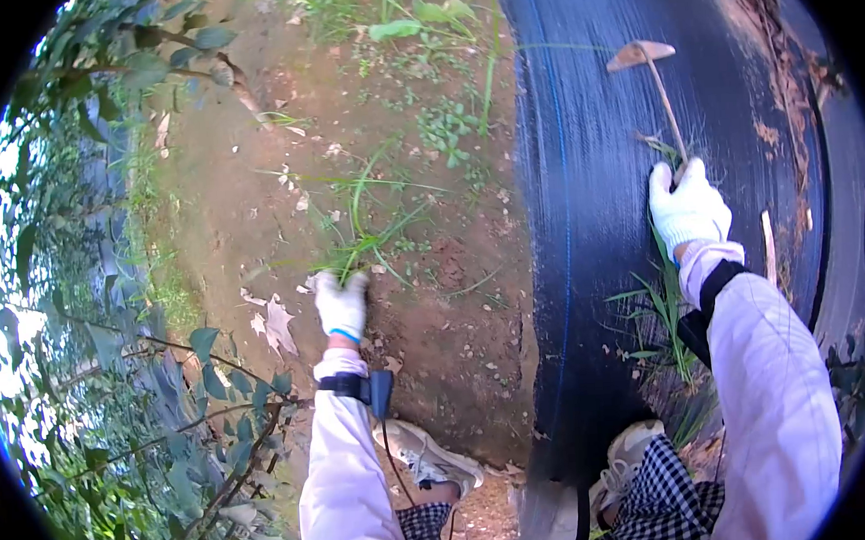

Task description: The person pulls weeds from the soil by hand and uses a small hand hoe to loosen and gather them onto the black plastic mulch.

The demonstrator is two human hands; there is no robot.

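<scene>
My left hand point(342, 304), in a white glove, is closed at the base of a tuft of long green grass point(361, 242) on the brown soil. My right hand point(688, 204), also gloved in white, is wrapped round the thin handle of a small hoe point(663, 101). The hoe's flat head points away from me, over the black plastic sheet point(586, 213). Some grass blades stick out beside and below my right hand.
Low weeds point(449, 127) grow on the soil ahead. Leafy branches point(208, 365) reach in from the left. A green plant point(664, 307) stands on the sheet under my right forearm. My shoes point(428, 456) are at the bottom.
</scene>
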